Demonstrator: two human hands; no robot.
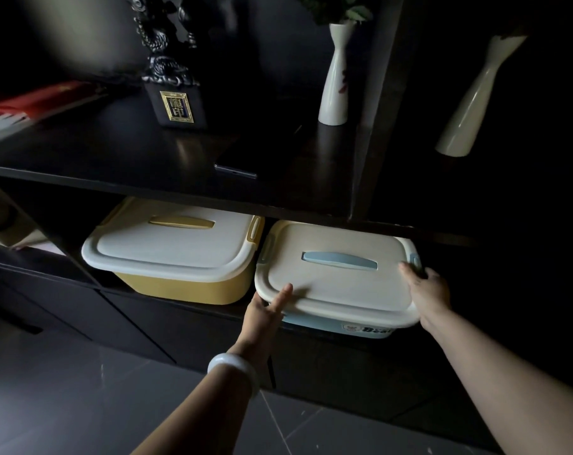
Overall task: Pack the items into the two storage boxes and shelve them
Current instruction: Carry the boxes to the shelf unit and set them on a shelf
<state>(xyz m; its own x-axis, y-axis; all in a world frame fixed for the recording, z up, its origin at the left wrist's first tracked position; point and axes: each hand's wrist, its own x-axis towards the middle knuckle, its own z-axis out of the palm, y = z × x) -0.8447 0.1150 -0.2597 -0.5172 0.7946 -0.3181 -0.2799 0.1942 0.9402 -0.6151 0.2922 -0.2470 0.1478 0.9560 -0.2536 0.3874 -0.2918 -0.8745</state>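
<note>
While both lidded boxes sit in the dark shelf (186, 188), their contents are hidden. The left hand (264, 315) rests flat-fingered at the blue box's (339, 284) seven o'clock corner; the right hand (426, 290) grips its three o'clock edge. The yellow box (173, 247) lies at its nine o'clock.

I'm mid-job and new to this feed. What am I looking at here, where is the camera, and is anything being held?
There is no machine here: these are a person's two bare hands, seen by one wide-angle camera worn on their head, looking forward and down.

In front is a dark shelf unit. In its lower opening two lidded storage boxes stand side by side: a yellow box on the left, pushed well in, and a blue box on the right, with its front edge sticking out past the shelf.

The left hand, with a pale bangle on the wrist, rests straight fingers on the blue box's front left corner. The right hand lies against its right edge near the side latch; whether it grips there is unclear.

On the shelf above stand a dark ornament and a white vase.
</note>
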